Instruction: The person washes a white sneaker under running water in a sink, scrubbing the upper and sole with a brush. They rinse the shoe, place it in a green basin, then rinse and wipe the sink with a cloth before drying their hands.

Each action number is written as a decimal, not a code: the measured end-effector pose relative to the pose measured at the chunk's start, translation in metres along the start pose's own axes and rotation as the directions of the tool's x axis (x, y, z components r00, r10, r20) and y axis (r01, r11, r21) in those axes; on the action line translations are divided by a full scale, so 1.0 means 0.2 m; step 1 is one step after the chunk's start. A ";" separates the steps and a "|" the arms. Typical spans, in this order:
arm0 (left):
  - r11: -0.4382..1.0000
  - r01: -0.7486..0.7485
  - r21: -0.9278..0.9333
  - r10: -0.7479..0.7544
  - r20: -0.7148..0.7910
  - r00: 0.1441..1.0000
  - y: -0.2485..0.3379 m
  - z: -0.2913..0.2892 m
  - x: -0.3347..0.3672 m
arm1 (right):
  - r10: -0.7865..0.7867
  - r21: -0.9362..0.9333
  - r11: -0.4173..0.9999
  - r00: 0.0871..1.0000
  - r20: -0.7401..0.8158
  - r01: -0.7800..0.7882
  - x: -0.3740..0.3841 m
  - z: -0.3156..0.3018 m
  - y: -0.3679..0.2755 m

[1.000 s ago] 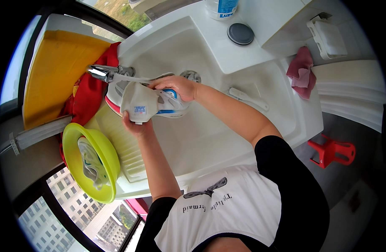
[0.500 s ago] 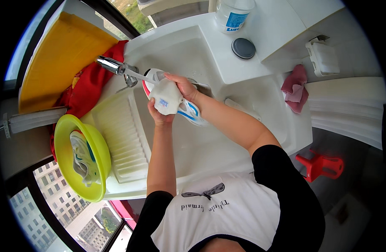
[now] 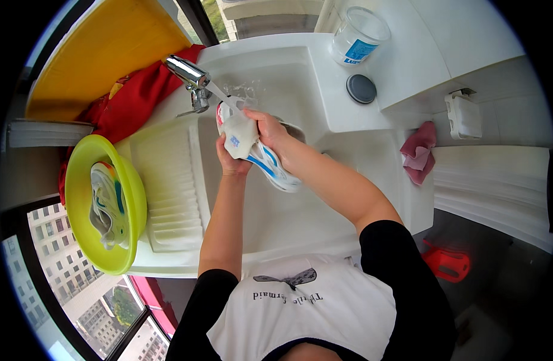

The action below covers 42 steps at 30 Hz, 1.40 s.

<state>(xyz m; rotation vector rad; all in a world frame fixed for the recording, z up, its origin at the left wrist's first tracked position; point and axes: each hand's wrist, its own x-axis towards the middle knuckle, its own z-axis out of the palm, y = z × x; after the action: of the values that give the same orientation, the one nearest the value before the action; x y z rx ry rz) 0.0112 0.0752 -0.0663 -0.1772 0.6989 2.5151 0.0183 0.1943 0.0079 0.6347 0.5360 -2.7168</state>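
A white sneaker [image 3: 261, 157] with blue and red trim is held over the white sink [image 3: 300, 210], its toe end up under the chrome tap [image 3: 189, 75], from which a thin stream runs onto it. My left hand [image 3: 229, 161] grips the shoe from below. My right hand [image 3: 265, 129] grips it from above. A second sneaker [image 3: 105, 201] lies in a yellow-green basin [image 3: 87, 156] on the left.
A ribbed washboard slope [image 3: 168, 186] forms the sink's left side. A red cloth [image 3: 135, 102] and a yellow board [image 3: 102, 51] lie behind it. A plastic jar [image 3: 356, 35], a dark lid [image 3: 361, 88], a soap dish [image 3: 463, 114] and a pink rag [image 3: 418, 157] sit at right.
The shoe, with both hands still on it, has shifted rightward and tipped so its toe end sits under the tap. The view has shifted, so the basin sits lower left.
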 end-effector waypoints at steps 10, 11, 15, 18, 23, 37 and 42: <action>0.995 -0.015 -0.103 0.009 -0.061 0.998 -0.10 -0.02 0.01 | 0.114 -0.359 0.929 0.992 0.055 -0.087 0.00 -0.07 -0.08; 0.992 -0.022 -0.122 0.011 -0.094 0.996 -0.10 -0.02 0.02 | 0.105 -0.509 0.853 0.993 -0.050 -0.116 -0.06 -0.03 -0.08; 0.975 0.046 -0.219 -0.058 -0.051 0.997 -0.10 -0.02 0.04 | 0.208 -0.374 0.912 0.976 0.069 -0.167 -0.03 -0.05 -0.10; 0.971 0.067 -0.229 -0.075 -0.027 0.997 -0.10 -0.02 0.07 | 0.095 -0.114 0.988 0.995 -0.044 -0.099 0.01 0.03 -0.11; 0.957 0.087 -0.276 -0.101 -0.034 0.994 -0.14 -0.01 0.11 | -0.089 -0.349 0.936 0.988 -0.127 0.040 0.17 -0.05 -0.05; 0.937 0.080 -0.339 -0.082 0.009 0.997 -0.11 -0.03 0.10 | -0.324 -0.826 0.562 0.932 -0.164 0.050 0.27 -0.17 0.00; 0.963 0.060 -0.261 -0.062 0.000 0.998 -0.01 -0.04 0.10 | -0.305 -0.959 0.281 0.945 -0.119 -0.030 0.28 -0.10 -0.01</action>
<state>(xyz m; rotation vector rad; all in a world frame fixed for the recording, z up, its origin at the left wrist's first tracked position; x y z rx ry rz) -0.0043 0.0811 -0.0793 -0.2972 0.3554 2.5406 -0.0231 0.1937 -0.0353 0.5850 2.1615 -1.7796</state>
